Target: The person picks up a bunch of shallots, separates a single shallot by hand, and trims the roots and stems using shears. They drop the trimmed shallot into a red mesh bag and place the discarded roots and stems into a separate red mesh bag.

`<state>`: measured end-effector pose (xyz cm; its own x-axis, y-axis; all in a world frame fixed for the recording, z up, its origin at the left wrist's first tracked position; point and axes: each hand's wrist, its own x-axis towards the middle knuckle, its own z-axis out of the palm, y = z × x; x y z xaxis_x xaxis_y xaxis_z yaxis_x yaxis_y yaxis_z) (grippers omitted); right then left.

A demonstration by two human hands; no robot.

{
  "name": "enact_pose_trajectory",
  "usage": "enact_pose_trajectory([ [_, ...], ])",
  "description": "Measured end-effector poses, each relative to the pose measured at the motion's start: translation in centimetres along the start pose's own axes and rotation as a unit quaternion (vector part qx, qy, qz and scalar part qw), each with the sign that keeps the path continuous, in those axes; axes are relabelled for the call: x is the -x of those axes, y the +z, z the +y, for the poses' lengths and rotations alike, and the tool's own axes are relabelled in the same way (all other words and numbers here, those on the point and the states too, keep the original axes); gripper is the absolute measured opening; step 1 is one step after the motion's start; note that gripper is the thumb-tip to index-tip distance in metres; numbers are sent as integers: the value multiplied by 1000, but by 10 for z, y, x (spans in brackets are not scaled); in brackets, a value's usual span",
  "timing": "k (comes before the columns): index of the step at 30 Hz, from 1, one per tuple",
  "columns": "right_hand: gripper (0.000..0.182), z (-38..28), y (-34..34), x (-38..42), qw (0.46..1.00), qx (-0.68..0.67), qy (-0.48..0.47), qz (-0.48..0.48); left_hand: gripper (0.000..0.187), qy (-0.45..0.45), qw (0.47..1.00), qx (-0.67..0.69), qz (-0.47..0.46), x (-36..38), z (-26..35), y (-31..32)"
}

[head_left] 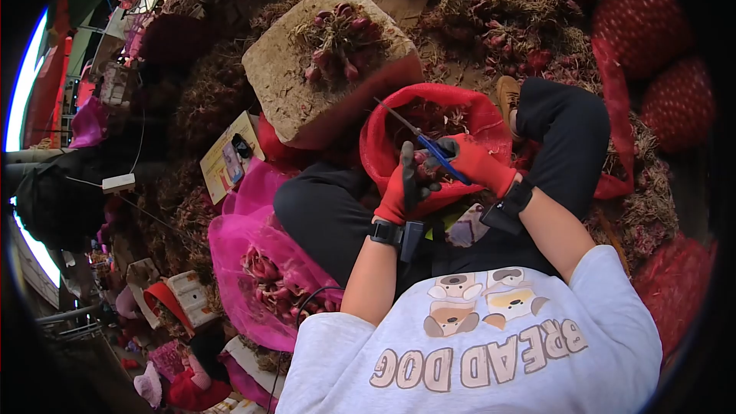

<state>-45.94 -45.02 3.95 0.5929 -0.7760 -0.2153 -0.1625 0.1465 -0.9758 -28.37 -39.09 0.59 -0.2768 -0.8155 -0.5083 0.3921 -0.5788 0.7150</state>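
My right hand, in a red glove with dark fingertips, grips the blue-handled scissors. Their blades point up and to the left, over the red mesh sack between my legs. Close beside them, my left hand, gloved the same way, has its fingers curled round a small reddish shallot, partly hidden by the fingers and the scissors. Dry stalks and roots lie inside the open sack. A bunch of shallots with dried tops rests on the dirty foam block just beyond.
To my left stands a pink mesh bag holding loose shallots. Piled shallots with dry stalks cover the ground ahead. Full red net sacks stand at the right. A yellow card lies left of the block. Another person sits at lower left.
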Motion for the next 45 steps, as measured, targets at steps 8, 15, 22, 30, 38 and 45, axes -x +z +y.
enact_pose_trajectory([
  [8, 32, 1, -14, 15, 997, -45, 49, 47, 43, 74, 994, -26, 76, 0, -13, -4],
  [15, 44, -36, -28, 64, 912, 409, -6, 30, 56, -10, 962, 262, 80, 4, 22, 0],
  [22, 46, -36, -18, 77, 906, 421, 0, 50, 58, -11, 976, 208, 56, 3, 20, -1],
  [30, 45, -26, -14, 74, 857, 513, -26, 47, 62, -1, 985, 145, 95, 2, 12, -1],
  [38, 36, 4, -12, 80, 802, 590, -53, 69, 62, -27, 987, 119, 108, 4, 14, 7],
  [45, 42, -2, -19, 72, 866, 492, -45, 70, 49, -5, 992, 115, 58, 3, 6, -3],
])
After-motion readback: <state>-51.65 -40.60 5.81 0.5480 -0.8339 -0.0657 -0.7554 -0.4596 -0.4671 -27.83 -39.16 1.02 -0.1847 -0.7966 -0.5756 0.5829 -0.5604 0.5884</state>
